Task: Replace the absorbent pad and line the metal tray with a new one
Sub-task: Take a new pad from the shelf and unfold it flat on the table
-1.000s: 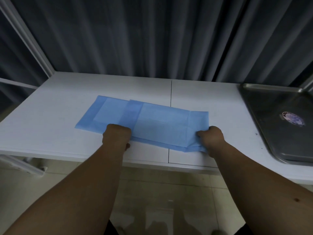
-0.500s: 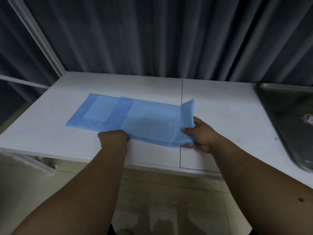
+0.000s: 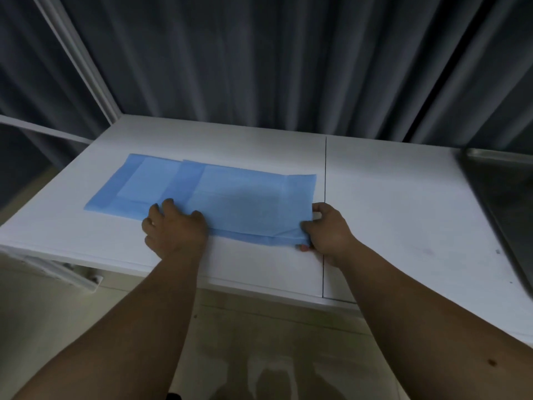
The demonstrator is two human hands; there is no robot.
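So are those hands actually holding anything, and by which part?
Yes, the blue absorbent pad. The right hand pinches its near right corner; the left hand rests flat on its near edge, pressing rather than gripping.

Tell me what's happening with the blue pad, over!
Left hand presses flat on the blue pad. Right hand pinches its right corner. Pad folded on the white table, not yet in the metal tray. Nothing between them.

Both hands [image 3: 174, 229] [image 3: 327, 228] on a blue pad [image 3: 242, 197], white table [image 3: 389, 197], tray [image 3: 507, 192] rightward.
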